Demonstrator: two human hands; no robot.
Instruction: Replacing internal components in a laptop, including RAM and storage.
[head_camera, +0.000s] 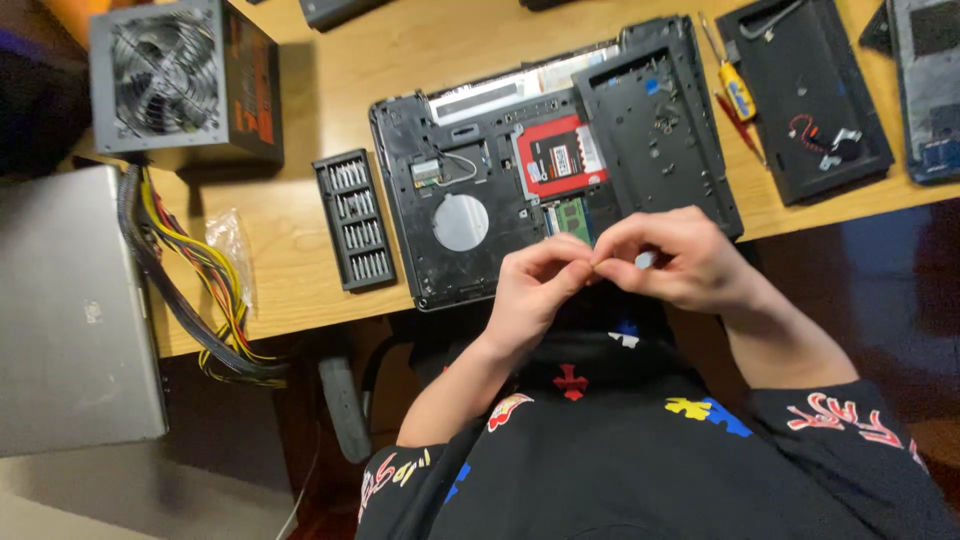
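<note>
While both of my hands are raised together over the near edge of the opened laptop (520, 190), I record the following. My left hand (535, 290) and my right hand (672, 262) meet fingertip to fingertip, the thumbs and forefingers pinched close on something too small to identify; it may be a screw, but I cannot tell. A pale speck shows at my right fingers (645, 260). The laptop lies bottom-up on the wooden desk (290, 250), its service cover off, with a red-labelled drive (560, 155), a green memory module (572, 215) and a small wireless card (427, 172) exposed. The removed cover panel (655, 120) rests on the laptop's right part, several loose screws lying on it. A case of screwdriver bits (353, 218) sits just left of the laptop; a yellow-handled screwdriver (735, 88) lies to the right, beside another black panel (805, 95). A power supply unit (185, 80) with its cable bundle (200, 290) stands far left, above a grey computer case (75, 310). In my judgement the step in hand is handling a small fastener or part between the fingertips; any next move calls for a steady pinch so the piece is not dropped.
</note>
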